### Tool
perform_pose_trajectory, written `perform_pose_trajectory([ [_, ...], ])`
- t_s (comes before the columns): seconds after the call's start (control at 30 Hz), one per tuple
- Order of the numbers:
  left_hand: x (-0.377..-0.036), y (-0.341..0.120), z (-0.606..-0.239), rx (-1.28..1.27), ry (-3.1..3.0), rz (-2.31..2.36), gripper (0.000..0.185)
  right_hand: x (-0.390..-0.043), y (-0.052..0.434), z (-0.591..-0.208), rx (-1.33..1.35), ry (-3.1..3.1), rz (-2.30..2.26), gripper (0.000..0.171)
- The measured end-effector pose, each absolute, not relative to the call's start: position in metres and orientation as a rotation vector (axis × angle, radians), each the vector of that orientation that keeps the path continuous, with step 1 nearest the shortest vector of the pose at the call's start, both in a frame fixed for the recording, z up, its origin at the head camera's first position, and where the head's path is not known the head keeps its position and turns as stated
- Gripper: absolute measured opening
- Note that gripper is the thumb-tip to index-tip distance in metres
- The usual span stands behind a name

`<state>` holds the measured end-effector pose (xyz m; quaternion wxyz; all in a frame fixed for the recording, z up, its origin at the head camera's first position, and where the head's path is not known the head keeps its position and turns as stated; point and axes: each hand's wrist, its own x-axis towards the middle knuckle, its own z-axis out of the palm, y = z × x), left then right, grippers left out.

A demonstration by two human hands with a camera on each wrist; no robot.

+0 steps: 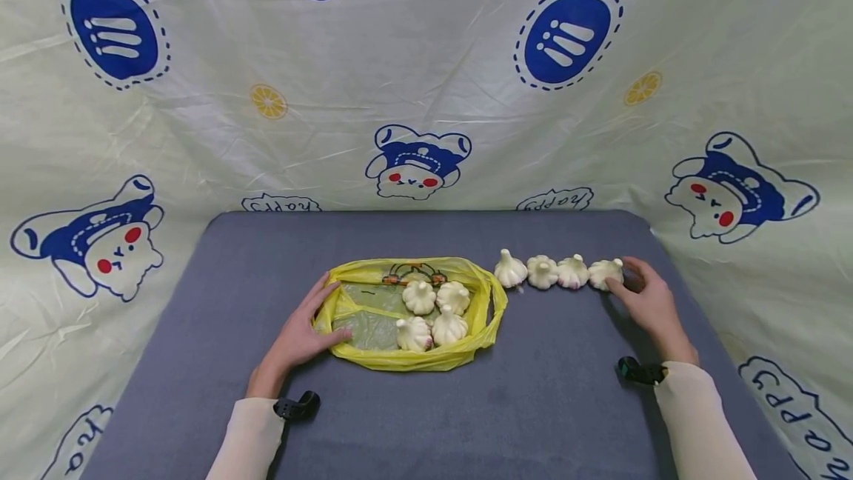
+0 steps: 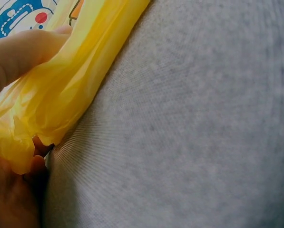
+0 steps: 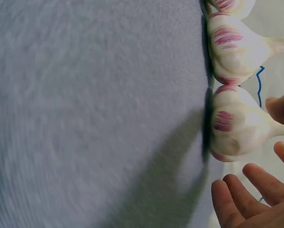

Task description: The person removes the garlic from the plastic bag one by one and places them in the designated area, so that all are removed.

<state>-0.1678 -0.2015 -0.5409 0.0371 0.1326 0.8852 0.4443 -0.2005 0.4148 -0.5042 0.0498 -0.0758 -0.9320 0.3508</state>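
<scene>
A yellow plastic bag (image 1: 426,360) lies spread open on the table, with several white garlic bulbs (image 1: 420,298) inside toward its right half. My left hand (image 1: 301,333) grips the bag's left rim, thumb over the edge and fingers outside; in the left wrist view the yellow plastic (image 2: 80,80) bunches between them. To the right of the bag, several more bulbs stand in a row. My right hand (image 1: 651,307) is at the rightmost garlic bulb (image 1: 605,273). In the right wrist view its spread fingers (image 3: 227,202) and thumb stand around that purple-streaked bulb (image 3: 237,124), close to its stem.
The grey-blue cloth-covered table (image 1: 533,421) extends in front of the bag and the row. Behind it hangs a pale printed curtain (image 1: 320,147), which also runs down both sides. Each wrist wears a black band (image 1: 297,406).
</scene>
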Motion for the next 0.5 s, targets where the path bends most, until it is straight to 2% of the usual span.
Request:
perform_pose_trajectory([
  [0.23,-0.167,-0.201,-0.539,0.404,2.712,1.370,0.090,-0.198,0.407,-0.486,-0.181,-2.886,0.952,0.085],
  [0.5,-0.168,-0.201,-0.539,0.411,2.710,1.369,0.091,-0.192,0.372,-0.452,-0.081,-2.801,0.904,0.085],
])
